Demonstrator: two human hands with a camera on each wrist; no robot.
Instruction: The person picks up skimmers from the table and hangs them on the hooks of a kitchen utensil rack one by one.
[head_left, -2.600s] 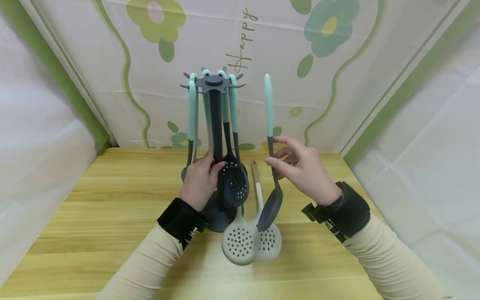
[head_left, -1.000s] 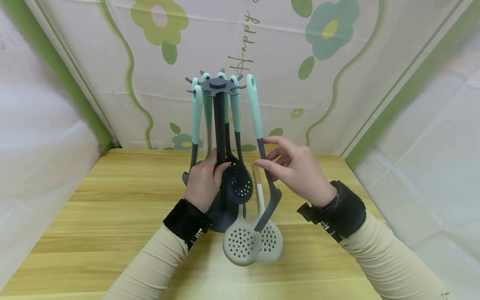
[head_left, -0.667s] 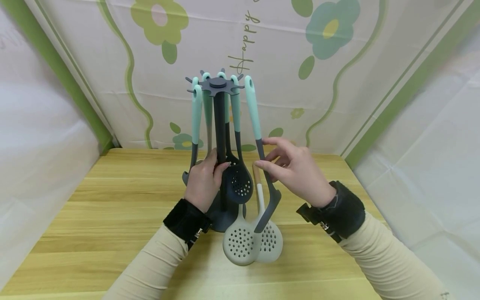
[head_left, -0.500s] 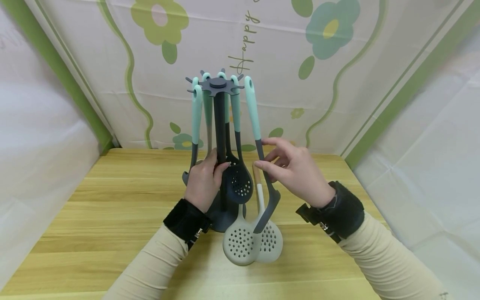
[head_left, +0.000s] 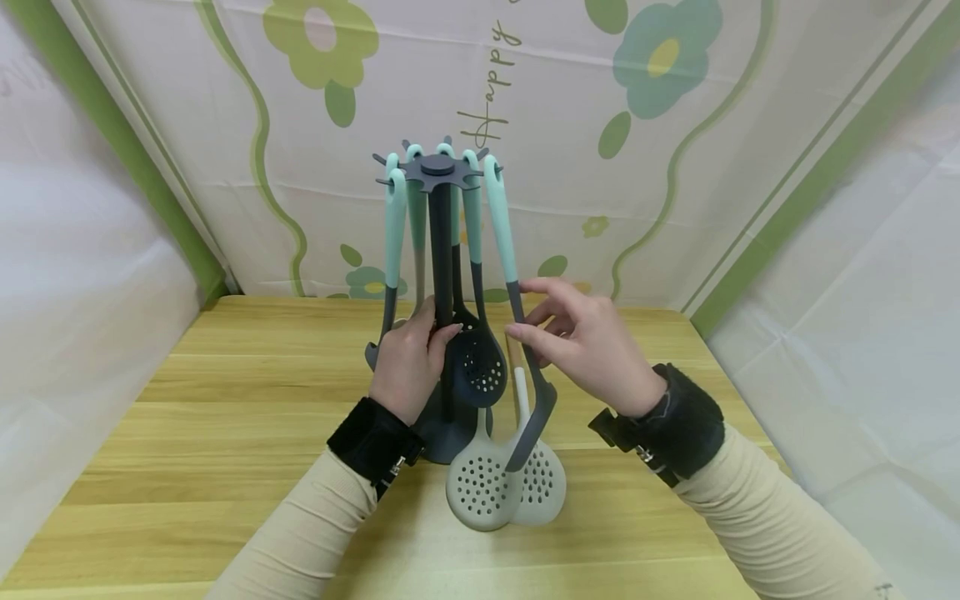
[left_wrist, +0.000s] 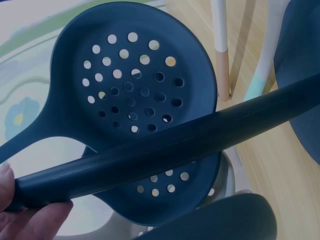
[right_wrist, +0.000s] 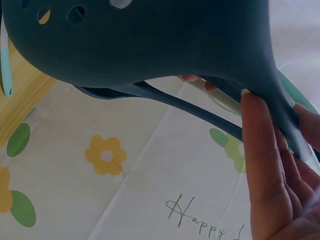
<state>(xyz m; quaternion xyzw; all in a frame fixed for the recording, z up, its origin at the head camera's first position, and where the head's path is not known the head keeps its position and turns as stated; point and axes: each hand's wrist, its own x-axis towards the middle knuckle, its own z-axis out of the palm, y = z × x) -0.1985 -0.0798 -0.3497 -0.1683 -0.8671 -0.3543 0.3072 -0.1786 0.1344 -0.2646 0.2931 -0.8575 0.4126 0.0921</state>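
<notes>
My left hand [head_left: 408,358] grips the dark post [head_left: 440,250] of a utensil stand, low down behind the hanging tools. Between thumb and fingers, my right hand [head_left: 588,337] holds the dark neck of a slotted turner [head_left: 534,417] with a mint handle [head_left: 501,225]. The hole at the handle's top is at a right-hand prong of the stand's hook ring [head_left: 438,169], and a prong tip shows just past it. The turner's head hangs low, seen nearly edge-on; its holes show in the right wrist view. A slotted spoon [head_left: 480,367] hangs between the post and the turner.
More mint-handled utensils [head_left: 394,225] hang at the left and back of the ring. Two pale perforated skimmers [head_left: 480,496] lie overlapping on the wooden table [head_left: 225,467], one with a wood-tipped handle [head_left: 513,346]. A flower-printed cloth [head_left: 555,100] stands behind.
My right hand has brought the slotted turner leftward and turned it, then slightly down, so its handle hole meets a prong. My left hand stays on the post.
</notes>
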